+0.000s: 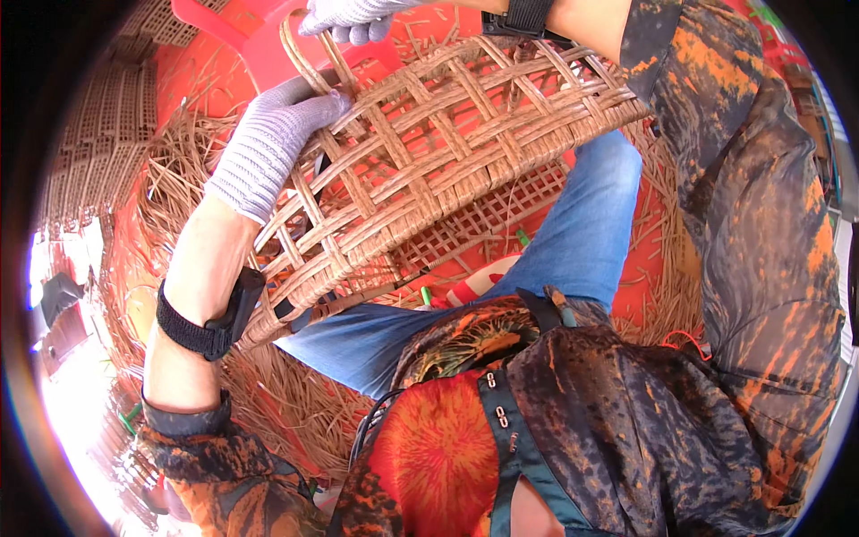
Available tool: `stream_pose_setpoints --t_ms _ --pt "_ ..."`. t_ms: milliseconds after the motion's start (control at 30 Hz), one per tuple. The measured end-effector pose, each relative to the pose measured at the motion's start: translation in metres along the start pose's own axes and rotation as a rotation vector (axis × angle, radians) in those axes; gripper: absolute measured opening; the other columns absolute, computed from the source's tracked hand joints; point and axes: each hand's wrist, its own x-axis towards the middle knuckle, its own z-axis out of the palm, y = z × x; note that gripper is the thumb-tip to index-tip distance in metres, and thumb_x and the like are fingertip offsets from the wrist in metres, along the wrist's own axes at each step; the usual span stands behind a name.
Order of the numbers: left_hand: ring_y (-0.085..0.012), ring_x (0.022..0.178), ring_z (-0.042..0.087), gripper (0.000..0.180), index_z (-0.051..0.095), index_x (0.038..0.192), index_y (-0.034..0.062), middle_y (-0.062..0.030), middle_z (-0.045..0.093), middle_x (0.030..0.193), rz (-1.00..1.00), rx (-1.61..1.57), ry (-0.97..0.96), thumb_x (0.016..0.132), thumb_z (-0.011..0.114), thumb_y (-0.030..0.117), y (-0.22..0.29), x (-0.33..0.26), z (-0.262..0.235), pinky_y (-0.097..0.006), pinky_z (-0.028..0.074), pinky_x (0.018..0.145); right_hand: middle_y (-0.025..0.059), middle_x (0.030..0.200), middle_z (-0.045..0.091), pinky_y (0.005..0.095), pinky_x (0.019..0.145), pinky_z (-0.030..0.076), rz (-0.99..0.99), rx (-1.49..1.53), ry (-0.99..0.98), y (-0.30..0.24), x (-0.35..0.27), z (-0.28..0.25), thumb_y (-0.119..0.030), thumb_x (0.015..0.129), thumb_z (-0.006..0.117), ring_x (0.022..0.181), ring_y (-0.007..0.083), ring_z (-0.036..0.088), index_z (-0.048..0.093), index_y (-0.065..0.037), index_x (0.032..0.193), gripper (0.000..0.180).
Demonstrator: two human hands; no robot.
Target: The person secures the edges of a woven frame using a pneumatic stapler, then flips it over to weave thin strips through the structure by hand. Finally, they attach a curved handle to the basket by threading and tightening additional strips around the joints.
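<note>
A woven rattan basket (420,170) with an open lattice side tilts across the space before me. My left hand (282,134), in a pale knitted glove, is closed on its upper left rim, the fingertips partly hidden behind the weave. From that rim a loop of rattan strip (304,58) stands up beside my left hand. My right hand (358,18), gloved alike, reaches across the far side from the right with its fingers curled at the top of this loop. The upper part of that hand is cut off by the picture edge.
Loose rattan strips (192,161) lie in heaps on the red floor covering (617,277) around me. Brown lattice pieces (98,152) are stacked at the far left. Behind the basket stands a red plastic seat (264,40). My jeans-clad legs (573,233) are under the basket.
</note>
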Motion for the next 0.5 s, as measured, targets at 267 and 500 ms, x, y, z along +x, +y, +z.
stream_pose_setpoints --t_ms 267,500 --pt "-0.0159 0.094 0.066 0.042 0.062 0.125 -0.0071 -0.0114 0.070 0.106 -0.007 -0.022 -0.067 0.093 0.065 0.021 -0.006 0.006 -0.004 -0.029 0.051 0.089 0.0161 0.090 0.072 0.0362 0.069 0.060 0.072 -0.030 -0.278 -0.023 -0.046 0.000 -0.031 0.091 0.072 0.079 0.0258 0.071 0.066 0.002 0.114 0.040" --pt "-0.0098 0.078 0.059 0.032 0.070 0.113 -0.0023 -0.0032 0.069 0.088 -0.055 -0.013 0.004 0.091 0.070 0.021 -0.014 0.012 -0.003 -0.027 0.048 0.072 0.0190 0.096 0.072 0.0385 0.073 0.061 0.025 -0.069 -0.341 -0.031 -0.055 0.003 -0.032 0.093 0.069 0.086 0.0278 0.072 0.067 0.004 0.113 0.041"
